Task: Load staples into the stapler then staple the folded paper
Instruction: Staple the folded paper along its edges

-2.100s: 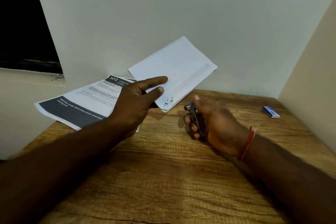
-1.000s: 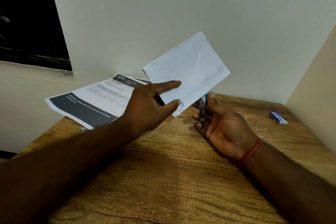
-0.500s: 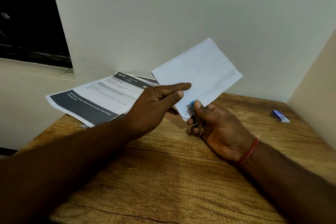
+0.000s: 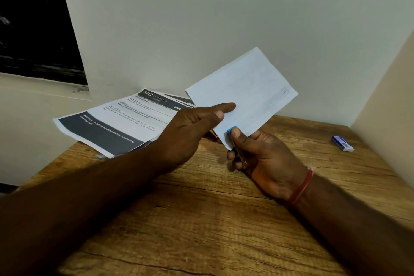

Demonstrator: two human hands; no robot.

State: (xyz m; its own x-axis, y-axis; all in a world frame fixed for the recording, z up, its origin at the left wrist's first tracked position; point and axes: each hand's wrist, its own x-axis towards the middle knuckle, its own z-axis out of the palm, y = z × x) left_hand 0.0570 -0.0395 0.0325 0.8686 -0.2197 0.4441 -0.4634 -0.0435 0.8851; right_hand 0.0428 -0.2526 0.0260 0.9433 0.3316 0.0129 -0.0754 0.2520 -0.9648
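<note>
My left hand pinches the lower left edge of a folded white paper, which is held in the air above the wooden table and tilts up to the right. My right hand grips a small stapler with a blue top. The stapler's jaws sit over the paper's bottom corner, and my thumb presses on its blue cap. Most of the stapler is hidden inside my fist.
Printed sheets with dark headers lie at the table's back left, overhanging the edge. A small blue and white staple box rests at the back right near the side wall. White walls close in behind and to the right.
The paper rose and shifted right, while my right hand brought the stapler up from below onto its bottom corner. My thumb now presses the stapler's blue top.
</note>
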